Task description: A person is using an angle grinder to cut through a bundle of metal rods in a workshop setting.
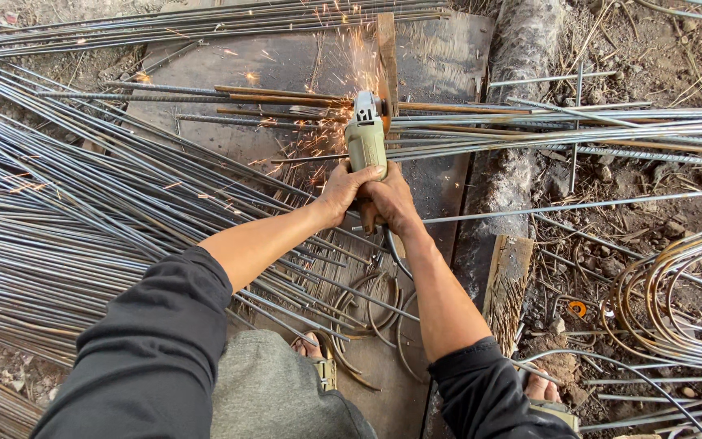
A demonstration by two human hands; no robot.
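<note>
A pale green angle grinder [366, 136] is cutting into a bundle of steel rods [522, 128] laid across a wooden block [387, 50], and orange sparks fly up and to the left. My left hand [343, 191] grips the grinder's body from the left. My right hand [390, 202] clasps the rear of the same tool beside it. The black power cord [394, 254] trails down from under my right hand. Both forearms are bare below black sleeves.
A large fan of long thin steel rods [67, 219] covers the left side. Bent rod loops [676, 301] lie at the right, smaller rings [371, 305] near my sandalled feet [315, 351]. A rusty metal sheet [286, 65] lies under the work, a plank [507, 280] at its right.
</note>
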